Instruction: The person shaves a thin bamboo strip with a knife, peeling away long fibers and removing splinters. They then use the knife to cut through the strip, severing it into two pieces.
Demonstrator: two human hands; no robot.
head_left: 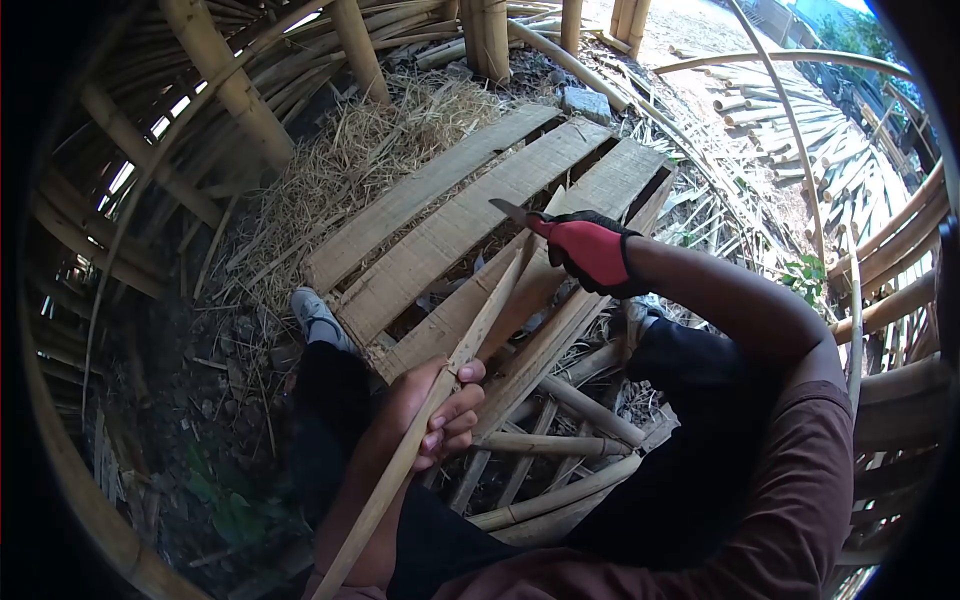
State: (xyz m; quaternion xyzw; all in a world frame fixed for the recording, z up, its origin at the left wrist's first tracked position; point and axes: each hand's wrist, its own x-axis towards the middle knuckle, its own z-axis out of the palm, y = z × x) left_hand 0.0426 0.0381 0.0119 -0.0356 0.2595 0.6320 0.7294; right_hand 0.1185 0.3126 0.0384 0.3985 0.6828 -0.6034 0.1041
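Observation:
My bare left hand (440, 410) is closed round a long split bamboo strip (400, 465), which runs from the bottom edge up over the wooden slats. My right hand (590, 253), in a red and black glove, is wrapped round the handle of a knife (510, 210). The blade points left, just above the far part of the strip. Whether the blade touches the strip I cannot tell. Beneath both lies a slatted wooden platform (450, 235) with gaps between its boards.
Dry shavings (400, 140) are heaped behind the platform at the left. Bamboo posts (360, 50) stand at the back. Cut bamboo pieces (830, 150) lie on the ground at the right. Crossed bamboo poles (560, 445) are below the platform, and my shoe (315, 308) is at its left corner.

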